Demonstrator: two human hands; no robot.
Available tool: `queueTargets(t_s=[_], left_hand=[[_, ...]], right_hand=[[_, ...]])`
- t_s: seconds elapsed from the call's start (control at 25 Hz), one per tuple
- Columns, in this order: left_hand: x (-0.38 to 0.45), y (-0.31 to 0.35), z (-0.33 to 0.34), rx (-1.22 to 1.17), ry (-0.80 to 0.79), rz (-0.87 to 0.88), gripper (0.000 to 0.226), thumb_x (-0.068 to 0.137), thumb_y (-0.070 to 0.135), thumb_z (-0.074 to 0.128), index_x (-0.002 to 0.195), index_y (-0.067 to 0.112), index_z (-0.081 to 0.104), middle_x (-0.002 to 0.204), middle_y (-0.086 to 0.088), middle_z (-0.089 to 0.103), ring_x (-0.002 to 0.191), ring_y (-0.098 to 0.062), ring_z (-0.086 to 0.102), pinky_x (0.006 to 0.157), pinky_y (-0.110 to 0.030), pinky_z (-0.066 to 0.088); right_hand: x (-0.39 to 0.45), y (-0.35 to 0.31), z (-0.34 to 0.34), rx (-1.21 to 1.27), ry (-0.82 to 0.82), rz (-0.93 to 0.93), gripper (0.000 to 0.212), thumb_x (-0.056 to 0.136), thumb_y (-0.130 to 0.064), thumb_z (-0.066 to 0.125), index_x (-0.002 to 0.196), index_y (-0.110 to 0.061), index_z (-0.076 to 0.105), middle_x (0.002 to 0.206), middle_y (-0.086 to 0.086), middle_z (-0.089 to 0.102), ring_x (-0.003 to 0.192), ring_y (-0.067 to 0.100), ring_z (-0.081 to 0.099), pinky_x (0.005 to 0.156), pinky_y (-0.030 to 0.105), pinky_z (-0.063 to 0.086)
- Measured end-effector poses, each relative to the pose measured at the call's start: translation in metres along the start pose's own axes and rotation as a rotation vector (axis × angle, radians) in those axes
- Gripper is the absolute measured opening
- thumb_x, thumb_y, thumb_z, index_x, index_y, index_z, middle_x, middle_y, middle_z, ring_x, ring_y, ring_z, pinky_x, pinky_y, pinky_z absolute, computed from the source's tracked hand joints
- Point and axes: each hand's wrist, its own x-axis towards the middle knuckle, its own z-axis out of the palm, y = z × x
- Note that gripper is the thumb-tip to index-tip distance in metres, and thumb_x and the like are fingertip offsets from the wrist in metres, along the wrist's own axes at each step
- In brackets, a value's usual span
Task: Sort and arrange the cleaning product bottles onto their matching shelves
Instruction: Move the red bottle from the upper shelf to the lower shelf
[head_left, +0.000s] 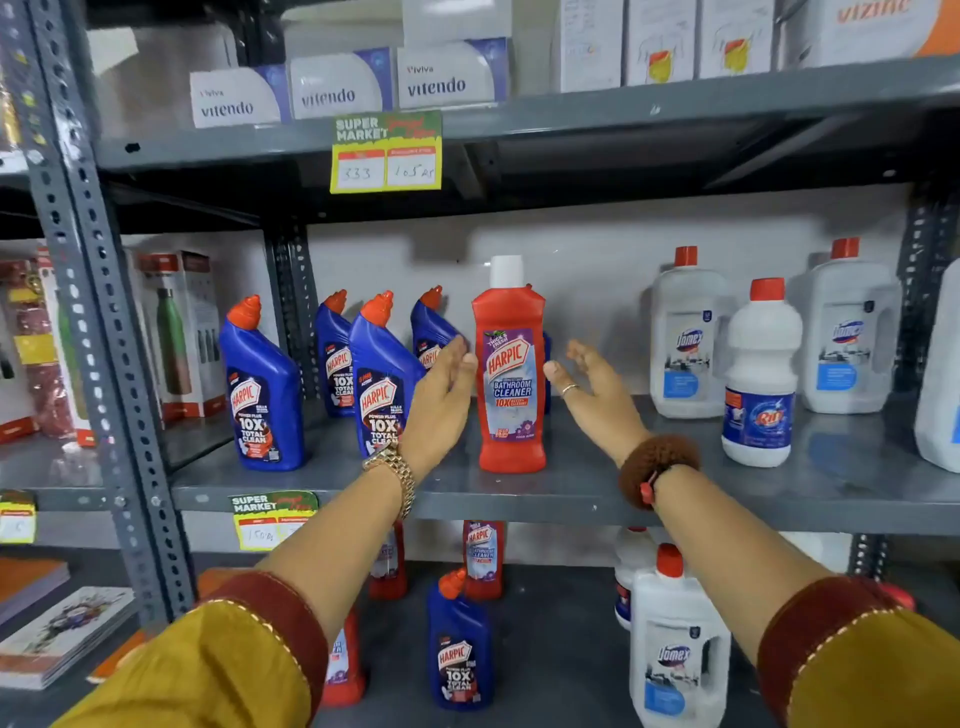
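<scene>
Red bottle (511, 374) stands upright on the shelf (571, 493), both hands open either side, left hand (441, 400) maybe touching, right hand (597, 395) just off. Blue bottles (382, 374) crowd left, white bottles (761, 374) right.

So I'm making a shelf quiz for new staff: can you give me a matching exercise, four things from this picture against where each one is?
Things:
1. red bathroom cleaner bottle
2. boxed green flask
3. gold watch
4. price tag

Places:
A. left wrist
B. neighbouring rack, far left
C. edge of the upper shelf
D. upright on the middle shelf, between both open hands

Pairs: 1-D, 2-B, 3-A, 4-C
</scene>
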Motion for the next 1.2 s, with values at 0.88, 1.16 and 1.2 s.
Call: queueTargets(t_s=[0.88, 1.16, 1.2], left_hand=[[-0.038, 0.011, 0.000, -0.353, -0.103, -0.170, 0.039, 0.079, 0.012, 0.068, 0.117, 0.006, 0.059, 0.099, -0.007, 0.070, 0.075, -0.006, 0.071, 0.062, -0.026, 0.061], [-0.140, -0.009, 0.031, -0.451, -0.137, -0.209, 0.029, 0.075, 0.002, 0.068, 0.094, 0.024, 0.064, 0.079, 0.009, 0.073, 0.070, -0.003, 0.071, 0.057, -0.019, 0.057], [-0.152, -0.020, 0.037, -0.459, -0.134, -0.235, 0.031, 0.075, 0.001, 0.068, 0.092, 0.026, 0.064, 0.076, 0.013, 0.074, 0.070, -0.003, 0.071, 0.058, -0.020, 0.058]], right_hand=[[-0.049, -0.005, -0.022, 0.301, -0.070, 0.075, 0.036, 0.081, -0.015, 0.065, 0.115, -0.006, 0.060, 0.100, 0.005, 0.069, 0.084, 0.006, 0.066, 0.068, 0.015, 0.056], [-0.150, 0.031, -0.035, 0.365, -0.126, 0.177, 0.027, 0.081, -0.004, 0.063, 0.107, -0.009, 0.063, 0.092, 0.001, 0.071, 0.079, 0.003, 0.070, 0.071, 0.019, 0.058], [-0.160, 0.043, -0.031, 0.373, -0.134, 0.200, 0.027, 0.081, -0.003, 0.062, 0.107, -0.009, 0.063, 0.094, 0.001, 0.070, 0.079, 0.002, 0.069, 0.069, 0.017, 0.056]])
